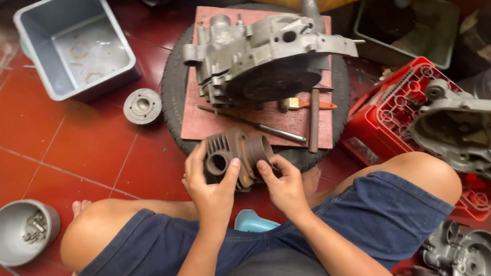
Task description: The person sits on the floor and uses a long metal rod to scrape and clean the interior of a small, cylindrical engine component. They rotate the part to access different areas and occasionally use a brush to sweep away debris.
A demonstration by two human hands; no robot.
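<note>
Both hands are gripping a finned engine cylinder (pixel 236 157), which is being held above the red tiled floor (pixel 60 139), just in front of a tyre (pixel 172 95) that is carrying a wooden board (pixel 201 124). The left hand (pixel 212 189) is closing around the ported end, thumb on its face. The right hand (pixel 282 185) is clasping the sleeve end, fingers curled. An engine crankcase (pixel 261 55) and a screwdriver (pixel 257 126) are lying on the board.
</note>
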